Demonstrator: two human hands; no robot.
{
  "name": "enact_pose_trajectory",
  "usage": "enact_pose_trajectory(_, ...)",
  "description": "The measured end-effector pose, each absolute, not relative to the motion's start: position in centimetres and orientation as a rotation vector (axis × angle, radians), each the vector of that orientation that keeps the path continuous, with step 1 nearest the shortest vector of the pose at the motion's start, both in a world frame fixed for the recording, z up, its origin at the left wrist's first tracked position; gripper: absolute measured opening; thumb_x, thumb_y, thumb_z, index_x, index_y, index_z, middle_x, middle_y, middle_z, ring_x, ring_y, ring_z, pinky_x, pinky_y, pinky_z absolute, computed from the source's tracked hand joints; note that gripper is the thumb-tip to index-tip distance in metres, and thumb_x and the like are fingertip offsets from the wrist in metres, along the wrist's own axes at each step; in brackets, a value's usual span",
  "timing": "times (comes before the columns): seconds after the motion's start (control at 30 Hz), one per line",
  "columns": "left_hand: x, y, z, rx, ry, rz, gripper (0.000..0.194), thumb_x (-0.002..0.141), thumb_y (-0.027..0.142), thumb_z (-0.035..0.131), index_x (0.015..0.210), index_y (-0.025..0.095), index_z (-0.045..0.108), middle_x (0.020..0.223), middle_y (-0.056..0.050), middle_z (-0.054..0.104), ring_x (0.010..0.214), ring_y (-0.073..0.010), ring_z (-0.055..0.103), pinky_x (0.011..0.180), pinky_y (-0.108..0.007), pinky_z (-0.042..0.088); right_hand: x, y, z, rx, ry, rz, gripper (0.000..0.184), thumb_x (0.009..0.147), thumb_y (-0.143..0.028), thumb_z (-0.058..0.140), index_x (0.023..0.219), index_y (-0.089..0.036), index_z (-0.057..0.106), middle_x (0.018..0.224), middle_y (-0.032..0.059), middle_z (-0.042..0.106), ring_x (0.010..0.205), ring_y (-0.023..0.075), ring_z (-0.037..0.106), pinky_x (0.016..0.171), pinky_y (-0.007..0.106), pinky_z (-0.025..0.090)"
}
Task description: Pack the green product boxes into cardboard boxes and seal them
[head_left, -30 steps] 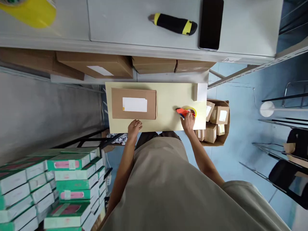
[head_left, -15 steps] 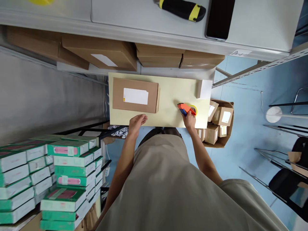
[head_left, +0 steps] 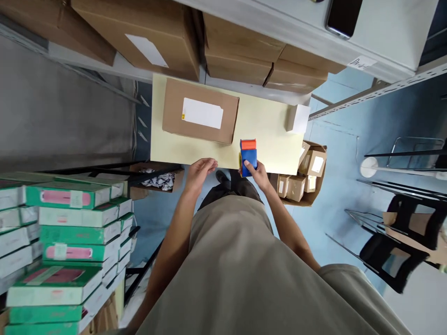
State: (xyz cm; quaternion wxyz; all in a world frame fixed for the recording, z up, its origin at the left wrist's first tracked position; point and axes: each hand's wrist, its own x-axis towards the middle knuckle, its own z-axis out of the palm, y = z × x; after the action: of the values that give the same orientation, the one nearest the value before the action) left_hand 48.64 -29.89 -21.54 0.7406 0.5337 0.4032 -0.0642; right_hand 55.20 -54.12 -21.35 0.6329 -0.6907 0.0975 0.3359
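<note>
A: And here's the centre of it all: a blue-and-red tool, a tape dispenser by the look of it [head_left: 249, 157], right at the near edge of the table [head_left: 268, 151]!

B: Who's got it?

A: The right hand [head_left: 259, 175], closed around its lower end, thumb laid across the blue body, orange-red end pointing away from the wearer.

B: And the left hand [head_left: 201, 173]?

A: Fingers loosely bent, palm partly open, nothing to be seen in it. It's at the near edge too, just short of the brown carton [head_left: 200, 111] but apart from it.

B: So how far along are we?

A: The carton's lying flat, looks shut, and a white label [head_left: 202, 113] is on its top. I'd call that part done. But the dispenser isn't touching the carton, and I can't make out a strip of tape on it. My judgement: any taping at this spot is yet to begin.

B: Anything further out?

A: A small white box [head_left: 298, 119] on the table's far right corner. Off the right end, an open carton [head_left: 321, 171] holding labelled small boxes [head_left: 316, 164]; those look finished, I'd say. Beyond the far edge, big cartons [head_left: 240, 39] line the shelf!
</note>
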Motion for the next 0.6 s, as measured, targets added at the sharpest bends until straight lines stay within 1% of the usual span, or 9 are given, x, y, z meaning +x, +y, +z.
enact_pose_trajectory(0.1, 47.9, -31.1, -21.2, 1.202, 0.782, -0.140, 0.060, 0.069, 0.069, 0.100, 0.096, 0.019, 0.081, 0.103, -0.013, 0.085, 0.102, -0.0273, 0.081, 0.099, -0.041, 0.066, 53.1, -52.7, -20.4, -1.537, 0.145, 0.825, 0.070, 0.088, -0.088, 0.078, 0.107, -0.022, 0.067, 0.093, 0.0078, 0.082, 0.082, 0.0243, 0.078, 0.082, 0.038, 0.064)
enact_pose_trajectory(0.17, 47.4, -31.6, -20.8, 1.242, 0.731, -0.091, 0.062, 0.075, 0.073, 0.096, 0.103, 0.020, 0.082, 0.109, -0.013, 0.085, 0.104, -0.0274, 0.081, 0.097, -0.039, 0.066, 51.8, -52.4, -20.0, -1.576, 0.051, 0.846, 0.070, 0.091, -0.088, 0.076, 0.111, -0.022, 0.066, 0.095, 0.0073, 0.082, 0.086, 0.0249, 0.077, 0.083, 0.038, 0.064)
enact_pose_trajectory(0.27, 46.5, -31.7, -19.7, 1.335, 0.695, 0.010, 0.068, 0.086, 0.081, 0.084, 0.115, 0.020, 0.081, 0.121, -0.014, 0.084, 0.107, -0.0271, 0.081, 0.090, -0.035, 0.065, 50.2, -52.9, -19.7, -1.802, -0.130, 0.814, 0.072, 0.092, -0.090, 0.072, 0.115, -0.022, 0.066, 0.094, 0.0049, 0.078, 0.086, 0.0250, 0.073, 0.082, 0.038, 0.061)
enact_pose_trajectory(0.33, 45.8, -31.3, -18.8, 1.396, 0.656, 0.020, 0.072, 0.089, 0.085, 0.079, 0.120, 0.020, 0.081, 0.127, -0.014, 0.084, 0.114, -0.0284, 0.079, 0.088, -0.034, 0.064, 49.6, -53.5, -19.7, -1.988, -0.260, 0.794, 0.071, 0.095, -0.091, 0.068, 0.114, -0.022, 0.066, 0.091, 0.0032, 0.074, 0.080, 0.0241, 0.068, 0.079, 0.038, 0.058)
enact_pose_trajectory(0.4, 45.2, -30.7, -17.9, 1.427, 0.595, -0.036, 0.074, 0.090, 0.086, 0.078, 0.123, 0.020, 0.082, 0.129, -0.015, 0.083, 0.119, -0.0300, 0.078, 0.090, -0.034, 0.064, 49.3, -54.2, -19.6, -2.114, -0.396, 0.797, 0.068, 0.099, -0.090, 0.063, 0.111, -0.023, 0.064, 0.088, 0.0029, 0.071, 0.077, 0.0240, 0.066, 0.077, 0.039, 0.057)
enact_pose_trajectory(0.5, 44.5, -30.0, -16.8, 1.423, 0.530, -0.132, 0.070, 0.089, 0.081, 0.084, 0.119, 0.019, 0.085, 0.123, -0.015, 0.084, 0.116, -0.0312, 0.078, 0.096, -0.036, 0.063, 49.1, -55.1, -19.1, -2.210, -0.595, 0.797, 0.063, 0.106, -0.086, 0.057, 0.111, -0.024, 0.061, 0.093, 0.0052, 0.071, 0.081, 0.0261, 0.068, 0.077, 0.039, 0.057)
enact_pose_trajectory(0.6, 44.1, -29.6, -15.9, 1.400, 0.514, -0.170, 0.054, 0.086, 0.067, 0.094, 0.108, 0.018, 0.087, 0.114, -0.014, 0.084, 0.113, -0.0324, 0.079, 0.100, -0.038, 0.063, 49.1, -55.9, -18.2, -2.294, -0.747, 0.791, 0.057, 0.109, -0.082, 0.056, 0.113, -0.025, 0.059, 0.096, 0.0068, 0.071, 0.088, 0.0285, 0.071, 0.080, 0.040, 0.059)
